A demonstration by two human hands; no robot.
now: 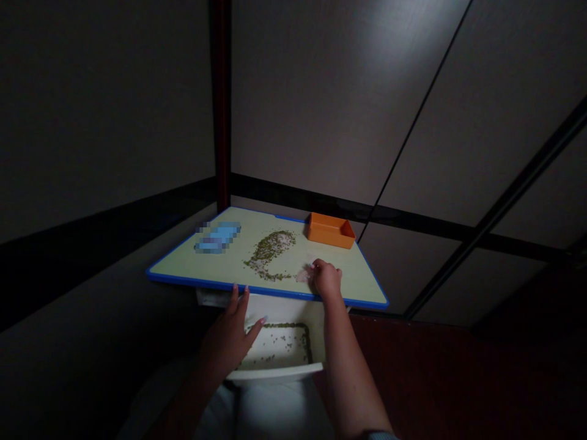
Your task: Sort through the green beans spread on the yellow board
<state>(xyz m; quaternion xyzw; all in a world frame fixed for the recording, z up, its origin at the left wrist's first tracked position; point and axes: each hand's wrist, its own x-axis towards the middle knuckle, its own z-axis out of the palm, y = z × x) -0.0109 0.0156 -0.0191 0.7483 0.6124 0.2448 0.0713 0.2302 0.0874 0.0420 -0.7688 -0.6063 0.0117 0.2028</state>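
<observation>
On the pale table top (220, 263) with a blue rim lies a loose patch of small greenish grains (266, 252), mixed with some paler ones. My right hand (327, 279) rests at the table's right front, its fingertips pinched together beside a small pale pinkish heap (303, 274). What sits between those fingertips is too small to make out. My left hand (236, 330) has its fingers spread at the front edge, over the left side of an open white drawer (284, 371). Scattered greenish grains lie on the drawer's floor and along its inner edges.
An orange open box (331, 232) stands at the table's back right corner. A blurred-out light blue item (217, 238) lies at the left. Behind the table rise grey panelled doors (312, 110), and a dark red floor (413, 360) shows at the right.
</observation>
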